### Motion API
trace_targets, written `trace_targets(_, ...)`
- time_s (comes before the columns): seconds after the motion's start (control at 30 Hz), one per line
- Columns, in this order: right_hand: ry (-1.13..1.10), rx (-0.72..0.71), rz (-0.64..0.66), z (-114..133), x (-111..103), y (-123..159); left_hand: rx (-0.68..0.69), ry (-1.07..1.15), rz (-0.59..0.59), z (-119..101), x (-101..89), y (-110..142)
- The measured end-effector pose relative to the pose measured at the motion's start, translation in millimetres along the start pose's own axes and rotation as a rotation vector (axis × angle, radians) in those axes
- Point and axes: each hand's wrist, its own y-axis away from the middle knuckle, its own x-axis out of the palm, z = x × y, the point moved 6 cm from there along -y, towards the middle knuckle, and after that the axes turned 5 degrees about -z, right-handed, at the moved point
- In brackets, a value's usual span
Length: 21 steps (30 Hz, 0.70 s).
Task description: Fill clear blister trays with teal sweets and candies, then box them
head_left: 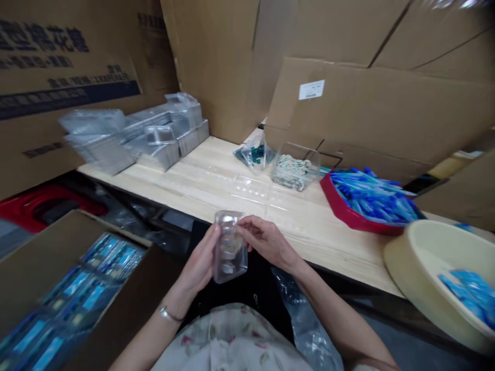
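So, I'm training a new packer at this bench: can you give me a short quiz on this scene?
1. True or false: the left hand and the right hand both touch the clear plastic tray.
2. What lies in the open cardboard box at lower left? A: blue printed cards. B: loose green beads. C: white cups.
3. What colour are the items in the red tray?

Key: 1 true; 2 A; 3 blue.
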Motion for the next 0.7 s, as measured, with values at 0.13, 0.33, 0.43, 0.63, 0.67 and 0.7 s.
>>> trace_targets(0.13, -0.311, 0.153, 0.051, 3, 35, -13, 0.167, -0.150, 0.006, -4, 6.3, -1)
trace_targets(0.33, -0.414, 0.208, 0.021, -2, 42, -19, 0.224, -0.279, 0.031, -9, 5.0, 5)
trace_targets(0.43, -0.416, 0.220, 0.010, -3, 43, -18, 0.212, -0.255, 0.022, -7, 2.7, 4)
trace_targets(0.63, -0.416, 0.227, 0.013, -6, 45, -18, 0.204, -0.210, 0.040, -3, 0.2, 2)
trace_targets(0.67, -0.402, 0.217, 0.007, -7, 45, -18, 0.203, -0.205, 0.041, -3, 0.3, 2)
trace_targets(0.7, -0.386, 0.204, 0.001, -7, 45, -19, 0.201, -0.194, 0.039, -3, 0.5, 2)
